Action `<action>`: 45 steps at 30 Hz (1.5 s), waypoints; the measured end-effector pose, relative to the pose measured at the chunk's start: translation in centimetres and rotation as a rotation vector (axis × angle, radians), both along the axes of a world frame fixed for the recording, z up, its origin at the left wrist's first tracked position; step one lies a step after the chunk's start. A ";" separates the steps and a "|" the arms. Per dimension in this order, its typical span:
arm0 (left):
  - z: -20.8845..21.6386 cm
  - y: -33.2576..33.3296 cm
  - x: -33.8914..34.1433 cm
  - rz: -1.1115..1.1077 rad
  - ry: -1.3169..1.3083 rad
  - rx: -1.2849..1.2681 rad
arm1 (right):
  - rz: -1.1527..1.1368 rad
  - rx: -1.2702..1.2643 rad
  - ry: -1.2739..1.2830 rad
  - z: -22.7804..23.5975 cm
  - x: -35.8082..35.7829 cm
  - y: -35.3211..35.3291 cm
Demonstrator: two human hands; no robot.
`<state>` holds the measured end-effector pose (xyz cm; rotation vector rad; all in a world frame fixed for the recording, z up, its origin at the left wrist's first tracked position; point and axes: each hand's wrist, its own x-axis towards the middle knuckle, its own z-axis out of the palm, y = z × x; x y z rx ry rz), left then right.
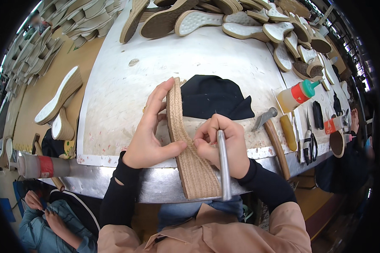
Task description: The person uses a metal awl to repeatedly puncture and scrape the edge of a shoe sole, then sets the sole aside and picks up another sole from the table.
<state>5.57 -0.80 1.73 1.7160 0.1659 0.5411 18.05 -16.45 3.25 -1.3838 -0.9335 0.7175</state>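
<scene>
A wedge shoe sole (196,177) wrapped in tan braided rope stands on its side at the table's front edge, its thick heel end toward me. My left hand (145,137) grips it from the left, thumb on the braid and fingers behind. In my right hand (230,145) is a silvery metal rod tool (223,175), its lower end pointing down toward me. The right fingertips are pinched together against the sole's right edge; whatever lies between them is too small to make out. Behind the sole, a folded black cloth (217,97) lies on the table.
A hammer (278,152), a squeeze bottle (297,96) with a green cap and scissors (310,145) lie to the right. Many wedge soles (240,29) are piled at the back. Another bottle (42,166) rests at left. Other people sit at lower left and far right.
</scene>
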 end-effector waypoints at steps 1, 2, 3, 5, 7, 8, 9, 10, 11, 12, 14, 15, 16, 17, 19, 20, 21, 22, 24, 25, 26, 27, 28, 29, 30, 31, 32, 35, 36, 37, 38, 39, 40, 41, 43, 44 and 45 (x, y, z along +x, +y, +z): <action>-0.1 -0.1 0.1 -0.006 -0.013 -0.014 | 0.007 -0.010 0.077 -0.2 0.1 0.1; -0.2 -0.3 0.2 -0.005 -0.029 -0.041 | 0.022 -0.022 0.166 -0.2 0.2 0.2; -0.3 -0.6 0.3 -0.003 -0.044 -0.068 | 0.037 -0.034 0.254 -0.2 0.4 0.3; -0.4 -0.9 0.4 -0.009 -0.043 -0.079 | 0.065 -0.054 0.411 -0.3 0.7 0.4; -0.6 -1.1 0.4 -0.023 -0.009 -0.048 | 0.091 -0.068 0.548 -0.5 1.1 0.3; -0.3 -1.3 0.5 -0.026 -0.023 0.007 | 0.108 -0.059 0.539 -0.7 1.2 0.2; -0.4 -1.3 0.6 -0.028 -0.028 0.039 | 0.125 -0.051 0.529 -0.9 1.3 0.2; -0.5 -1.3 0.7 -0.030 -0.033 0.072 | 0.142 -0.042 0.519 -1.0 1.4 0.2; -0.5 -1.3 0.7 -0.029 -0.036 0.105 | 0.142 -0.030 0.488 -1.0 1.4 0.1; -0.5 -1.3 0.7 -0.024 -0.029 0.100 | 0.141 -0.017 0.457 -1.0 1.5 0.1; -0.4 -1.5 0.7 -0.013 -0.015 0.089 | 0.120 -0.011 0.365 -0.6 1.7 0.1; -0.4 -1.5 0.6 -0.018 -0.006 0.079 | 0.099 -0.018 0.304 -0.1 2.0 0.0; -0.4 -1.5 0.6 -0.024 0.002 0.069 | 0.077 -0.025 0.242 0.3 2.2 0.0; -0.4 -1.5 0.6 -0.030 0.009 0.059 | 0.071 0.020 0.291 0.5 2.4 0.0; -0.5 -1.6 0.6 -0.074 -0.014 -0.024 | 0.057 0.110 0.388 0.9 2.7 -0.1; -0.5 -1.6 0.6 -0.094 -0.024 -0.066 | 0.081 0.132 0.242 0.6 3.1 -0.5; -0.6 -1.6 0.7 -0.115 -0.039 -0.081 | 0.125 0.100 0.159 0.7 3.6 -0.8; -0.6 -1.6 0.7 -0.137 -0.053 -0.095 | 0.170 0.069 0.075 1.1 4.2 -1.0; -0.6 -1.8 0.7 -0.175 -0.062 -0.191 | 0.232 0.058 0.119 1.4 4.3 -1.2; -0.3 -2.1 0.7 -0.190 -0.056 -0.270 | 0.209 0.056 0.164 1.4 4.1 -1.2; 0.1 -2.5 0.7 -0.204 -0.052 -0.348 | 0.185 0.055 0.207 1.7 3.9 -1.3; 0.1 -2.8 0.6 -0.160 -0.039 -0.279 | 0.162 0.053 0.250 1.8 3.8 -1.4; 0.0 -3.3 0.3 -0.116 -0.024 -0.210 | 0.165 0.078 0.310 1.8 4.0 -1.5; 0.0 -3.8 0.1 -0.078 -0.014 -0.140 | 0.178 0.133 0.275 1.7 4.3 -1.7; 0.1 -4.6 -0.2 -0.010 0.038 -0.063 | 0.191 0.187 0.240 1.6 4.7 -1.9; 0.4 -5.7 -0.5 0.058 0.090 0.013 | 0.205 0.240 0.205 1.6 4.9 -2.0; 0.7 -6.3 -0.7 0.132 0.144 0.086 | 0.182 0.253 0.214 2.1 4.8 -2.1; 2.1 -6.5 -1.4 0.167 0.225 0.302 | 0.193 0.227 0.075 2.9 4.8 -2.5; 2.3 -6.0 -1.6 0.076 0.224 0.326 | 0.189 0.245 0.045 3.2 4.6 -2.4; 2.5 -5.1 -1.7 -0.015 0.223 0.349 | 0.207 0.279 -0.080 3.5 4.5 -2.3; 2.8 -4.4 -1.7 -0.111 0.220 0.369 | 0.220 0.311 -0.207 4.1 4.5 -2.3; 3.2 -4.0 -1.5 -0.169 0.160 0.414 | 0.234 0.343 -0.333 4.8 4.5 -2.2; 3.6 -3.6 -1.3 -0.227 0.101 0.458 | 0.235 0.405 -0.470 5.5 4.4 -1.6; 3.9 -3.3 -1.1 -0.288 0.038 0.501 | 0.242 0.369 -0.442 5.6 3.9 -1.4; 5.4 -2.8 -1.3 -0.382 0.246 0.384 | 0.255 0.296 -0.387 5.7 2.7 -1.2; 5.9 -2.6 -1.3 -0.432 0.347 0.325 | 0.224 0.254 -0.411 5.3 2.2 -1.1; 5.7 -2.3 -1.3 -0.400 0.291 0.372 | 0.220 0.247 -0.421 5.4 2.1 -1.1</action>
